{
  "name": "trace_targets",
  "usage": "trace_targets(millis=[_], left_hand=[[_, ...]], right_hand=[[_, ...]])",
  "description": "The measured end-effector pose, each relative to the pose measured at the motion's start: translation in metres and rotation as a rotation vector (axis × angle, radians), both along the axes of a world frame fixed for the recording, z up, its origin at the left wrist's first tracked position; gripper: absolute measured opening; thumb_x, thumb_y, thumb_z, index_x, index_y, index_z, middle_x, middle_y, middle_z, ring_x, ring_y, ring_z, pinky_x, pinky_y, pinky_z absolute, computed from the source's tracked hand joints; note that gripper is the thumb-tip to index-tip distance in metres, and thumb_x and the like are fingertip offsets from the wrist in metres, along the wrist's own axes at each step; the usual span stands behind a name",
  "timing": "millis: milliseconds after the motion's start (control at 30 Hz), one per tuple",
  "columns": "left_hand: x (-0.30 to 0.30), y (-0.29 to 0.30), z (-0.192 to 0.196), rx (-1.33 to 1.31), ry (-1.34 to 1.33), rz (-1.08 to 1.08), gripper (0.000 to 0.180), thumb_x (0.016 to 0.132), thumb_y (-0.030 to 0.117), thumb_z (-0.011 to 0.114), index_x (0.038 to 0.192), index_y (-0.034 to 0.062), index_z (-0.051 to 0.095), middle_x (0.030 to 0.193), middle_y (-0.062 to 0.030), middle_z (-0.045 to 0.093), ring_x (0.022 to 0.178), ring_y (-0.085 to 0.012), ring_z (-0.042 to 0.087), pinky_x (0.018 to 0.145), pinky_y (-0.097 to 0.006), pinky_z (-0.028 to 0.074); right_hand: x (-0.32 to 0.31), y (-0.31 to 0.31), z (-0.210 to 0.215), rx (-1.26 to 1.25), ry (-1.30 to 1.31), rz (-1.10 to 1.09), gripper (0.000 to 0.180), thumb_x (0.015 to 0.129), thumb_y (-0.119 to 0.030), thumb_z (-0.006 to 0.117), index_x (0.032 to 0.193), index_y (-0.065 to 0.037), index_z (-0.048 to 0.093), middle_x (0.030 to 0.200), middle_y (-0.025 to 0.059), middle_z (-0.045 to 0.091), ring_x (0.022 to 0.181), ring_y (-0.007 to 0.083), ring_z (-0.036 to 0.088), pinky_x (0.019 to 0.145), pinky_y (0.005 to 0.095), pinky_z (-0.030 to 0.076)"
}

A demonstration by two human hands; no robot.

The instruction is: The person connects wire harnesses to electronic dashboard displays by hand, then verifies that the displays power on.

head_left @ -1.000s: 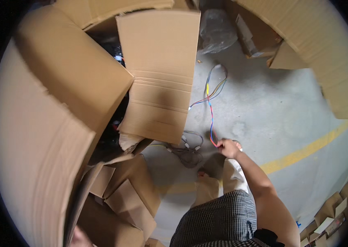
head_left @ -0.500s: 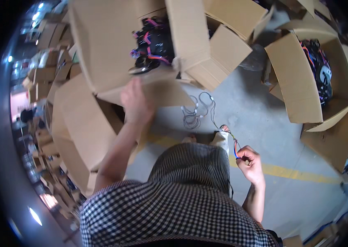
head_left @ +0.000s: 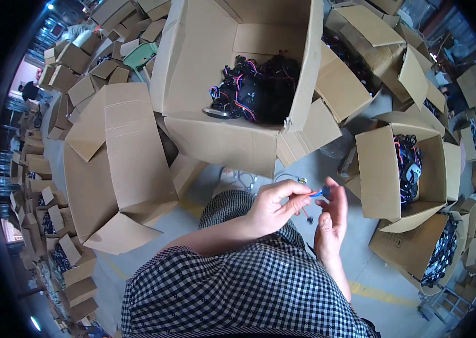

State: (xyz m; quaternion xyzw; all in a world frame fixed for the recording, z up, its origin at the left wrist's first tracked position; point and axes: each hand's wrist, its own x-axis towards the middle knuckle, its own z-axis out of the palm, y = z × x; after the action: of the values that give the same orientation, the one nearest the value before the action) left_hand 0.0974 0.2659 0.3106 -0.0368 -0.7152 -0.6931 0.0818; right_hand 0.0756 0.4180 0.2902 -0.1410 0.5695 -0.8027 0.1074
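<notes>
Pinched between the thumb and fingers of my left hand (head_left: 278,207) is a bundle of thin red and blue wires (head_left: 316,193). Around the other end of the bundle, my right hand (head_left: 332,228) has its fingers and thumb apart; a fingertip is close to or touching the wires. A small dark connector (head_left: 309,220) dangles below on a reddish wire. Behind the hands, part of a grey cable (head_left: 247,180) shows near the floor, partly hidden. Ahead stands an open cardboard box (head_left: 221,141) holding black parts (head_left: 266,90) with coloured wires.
Another open box (head_left: 376,174) with black wired parts stands to the right, beside a box (head_left: 407,242) of small dark and light pieces. On the left is an open box (head_left: 131,158) with its flaps out. A green plastic chair (head_left: 138,57) and many cartons stand further back.
My left hand has left the front box's flap and come over to grip the wires. My right hand has moved up and loosened its fingers. The view has shifted.
</notes>
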Motion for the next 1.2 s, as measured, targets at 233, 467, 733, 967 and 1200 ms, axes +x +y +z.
trace_targets(millis=[233,467,733,967,1200], left_hand=[[-0.059,-0.081,-0.032,-0.248,0.331,-0.004,0.025,0.070,-0.002,0.066,0.094,0.0028,0.061,0.084,-0.0093,0.065,0.070,-0.0220,0.065,0.061,-0.030,0.051],[-0.167,-0.243,-0.074,-0.249,-0.008,-0.260,0.009,0.078,0.009,0.064,0.086,0.0062,0.066,0.085,-0.0064,0.066,0.074,-0.0181,0.064,0.067,-0.027,0.051],[-0.376,-0.309,-0.226,-0.820,-0.165,-0.067,0.017,0.080,0.024,0.056,0.087,0.0099,0.061,0.083,-0.0109,0.063,0.081,-0.0286,0.060,0.071,-0.039,0.047],[-0.420,-0.269,-0.323,-1.290,-0.018,-0.101,0.031,0.075,0.027,0.061,0.101,0.0102,0.056,0.097,-0.0132,0.060,0.097,-0.0295,0.051,0.084,-0.040,0.040],[-0.386,-0.324,-0.274,-0.862,-0.085,-0.458,0.014,0.082,0.019,0.057,0.080,0.0059,0.052,0.080,-0.0128,0.058,0.082,-0.0309,0.055,0.079,-0.041,0.043]], right_hand=[[-0.044,-0.094,-0.013,-0.047,-0.128,0.045,0.036,0.093,-0.025,0.045,0.122,-0.003,0.049,0.128,0.0174,0.045,0.115,0.0273,0.045,0.099,0.0398,0.034],[-0.113,-0.169,-0.009,-0.102,-0.354,-0.384,0.030,0.095,-0.026,0.041,0.113,-0.004,0.050,0.060,0.0019,0.047,0.048,0.0101,0.041,0.048,0.0250,0.036],[-0.119,-0.220,0.012,0.677,-0.536,-0.448,0.015,0.091,-0.017,0.048,0.087,-0.002,0.050,0.054,-0.0021,0.043,0.047,0.0045,0.040,0.044,0.0186,0.033],[-0.115,-0.235,0.041,0.748,-0.470,-0.614,0.030,0.088,-0.022,0.054,0.068,0.001,0.052,0.053,0.0011,0.048,0.046,0.0061,0.040,0.043,0.0205,0.030],[-0.143,-0.234,0.052,0.466,-0.281,-0.572,0.030,0.082,-0.031,0.063,0.077,-0.005,0.051,0.053,0.0072,0.049,0.041,0.0121,0.042,0.036,0.0231,0.030]])
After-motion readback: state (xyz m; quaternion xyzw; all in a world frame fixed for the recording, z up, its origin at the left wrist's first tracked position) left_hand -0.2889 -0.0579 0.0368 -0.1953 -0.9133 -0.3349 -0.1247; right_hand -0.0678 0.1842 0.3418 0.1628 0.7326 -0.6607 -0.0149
